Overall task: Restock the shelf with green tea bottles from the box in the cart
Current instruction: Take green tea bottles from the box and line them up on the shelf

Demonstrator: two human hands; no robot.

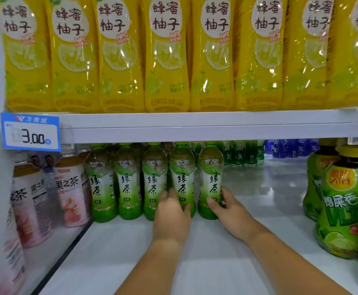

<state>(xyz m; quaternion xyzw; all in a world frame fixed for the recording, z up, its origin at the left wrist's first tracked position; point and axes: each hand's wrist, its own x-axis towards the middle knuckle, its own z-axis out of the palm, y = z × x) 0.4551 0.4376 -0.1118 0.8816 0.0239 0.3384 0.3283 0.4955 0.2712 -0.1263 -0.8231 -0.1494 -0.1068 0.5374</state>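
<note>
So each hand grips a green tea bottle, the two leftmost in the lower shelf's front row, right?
No: the head view shows the left hand on the fourth bottle and the right hand on the fifth bottle, the two rightmost, not leftmost. The rest holds.

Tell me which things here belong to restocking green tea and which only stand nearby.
Job: clear plastic green tea bottles with green labels; left hand; right hand; white shelf.
Nearby only: yellow pomelo bottles; pink peach tea bottles; blue price tag; green lime bottles.
</note>
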